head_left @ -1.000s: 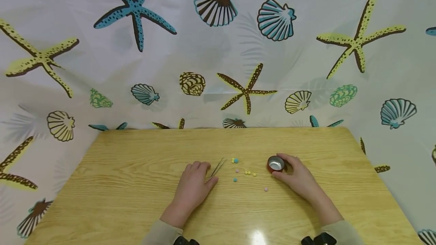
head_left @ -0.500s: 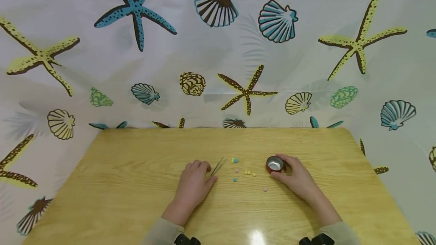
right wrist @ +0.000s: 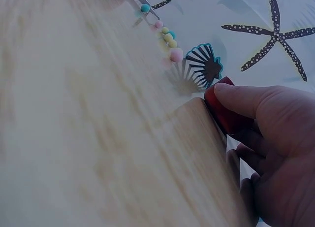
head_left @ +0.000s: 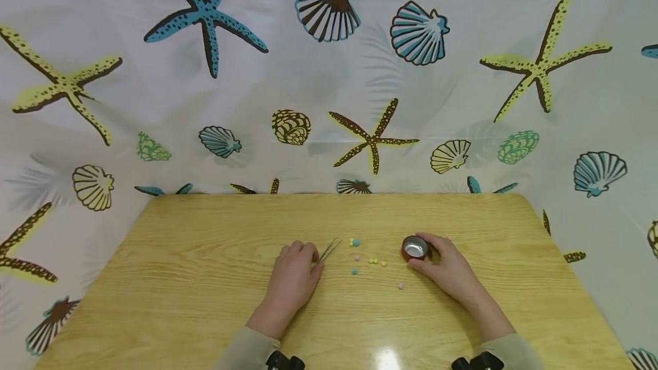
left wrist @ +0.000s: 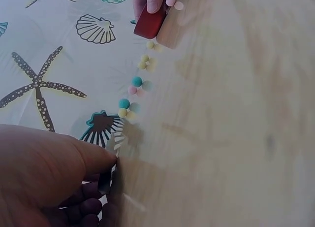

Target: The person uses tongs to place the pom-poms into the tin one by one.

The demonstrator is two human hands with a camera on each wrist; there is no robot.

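Note:
My left hand (head_left: 292, 274) pinches a thin pair of metal tweezers (head_left: 329, 250) between thumb and fingers, low over the table. Their two tips point away toward the small balls and stand slightly apart. In the left wrist view the tweezers (left wrist: 105, 181) are mostly covered by the thumb. On the other side my right hand (head_left: 450, 266) grips a small round tin (head_left: 414, 249), red outside and silvery inside, which stands upright with its mouth up. Thumb and fingers lie around its right side. The right wrist view shows the red wall of the tin (right wrist: 227, 109) under the thumb.
Several small balls lie between the hands: yellow balls (head_left: 373, 261), a blue ball (head_left: 354, 272), a pink ball (head_left: 357, 257) and another pink ball (head_left: 401, 286) nearer me. The wooden table (head_left: 205, 227) ends at a patterned cloth (head_left: 247, 84) with starfish and shells.
My left thumb has drawn in against the tweezers, closing the gap to the fingers. The right hand and the tin have hardly moved.

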